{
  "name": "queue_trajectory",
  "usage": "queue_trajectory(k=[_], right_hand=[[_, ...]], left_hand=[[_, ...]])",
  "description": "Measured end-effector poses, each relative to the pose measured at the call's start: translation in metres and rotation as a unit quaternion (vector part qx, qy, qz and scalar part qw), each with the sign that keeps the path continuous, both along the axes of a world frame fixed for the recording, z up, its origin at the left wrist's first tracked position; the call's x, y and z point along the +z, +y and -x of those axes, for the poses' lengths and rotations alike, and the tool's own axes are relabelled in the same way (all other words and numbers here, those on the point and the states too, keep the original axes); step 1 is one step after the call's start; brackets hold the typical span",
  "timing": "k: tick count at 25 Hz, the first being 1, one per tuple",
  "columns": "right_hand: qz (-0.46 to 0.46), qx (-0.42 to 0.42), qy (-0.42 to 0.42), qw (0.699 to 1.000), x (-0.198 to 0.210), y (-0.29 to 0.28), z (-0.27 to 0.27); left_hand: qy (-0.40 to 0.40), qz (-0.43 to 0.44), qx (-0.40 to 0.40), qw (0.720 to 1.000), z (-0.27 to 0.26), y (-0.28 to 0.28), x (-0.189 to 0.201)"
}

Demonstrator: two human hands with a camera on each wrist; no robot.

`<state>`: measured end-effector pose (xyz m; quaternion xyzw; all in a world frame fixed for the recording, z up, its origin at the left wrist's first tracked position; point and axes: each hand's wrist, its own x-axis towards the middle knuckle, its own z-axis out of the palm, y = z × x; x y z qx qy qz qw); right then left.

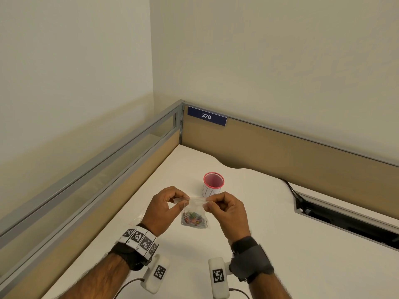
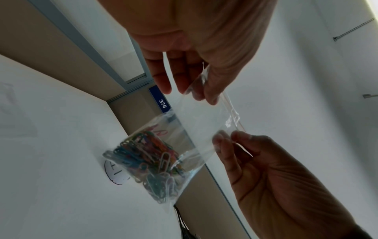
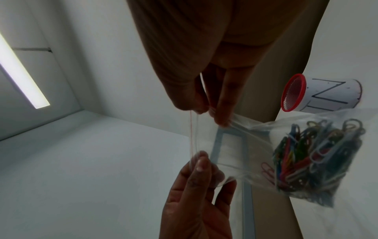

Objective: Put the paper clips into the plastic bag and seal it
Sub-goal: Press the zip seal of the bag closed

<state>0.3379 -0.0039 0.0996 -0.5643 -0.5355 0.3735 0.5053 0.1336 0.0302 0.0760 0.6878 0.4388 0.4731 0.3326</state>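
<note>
With the paper clips (image 1: 195, 220) inside, both hands pinch the plastic bag's (image 1: 195, 209) top strip, left hand (image 1: 165, 207) and right hand (image 1: 226, 209) at opposite ends; sealing likely needs pressing along it.

**Materials and finishes on the bench**

The plastic bag (image 2: 196, 129) is seen to be thin, clear, glossy film, creased where it is pinched, with a ribbed seal strip edged in red. The paper clips (image 3: 310, 155) inside are smooth coated wire in mixed colours. The bench (image 1: 280, 244) is surfaced in a matt, smooth white laminate. At 12 o'clock from the bag, the cup (image 1: 213, 184) is made of red mesh, wrapped in matt white paper. The partition frame (image 1: 90, 169) is brushed grey metal.
</note>
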Motion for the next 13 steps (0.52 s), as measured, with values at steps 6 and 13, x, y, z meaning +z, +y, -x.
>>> queue_trajectory(k=[6,13], right_hand=[[-0.006,-0.001,-0.063,0.998,0.001,-0.002,0.013],[0.0,-0.01,-0.066,0.998,-0.002,-0.005,0.012]], left_hand=[[0.086,-0.047,-0.028,0.995,-0.016,-0.008,0.007],[0.117,-0.056,-0.016,0.991,-0.026,-0.008,0.01]])
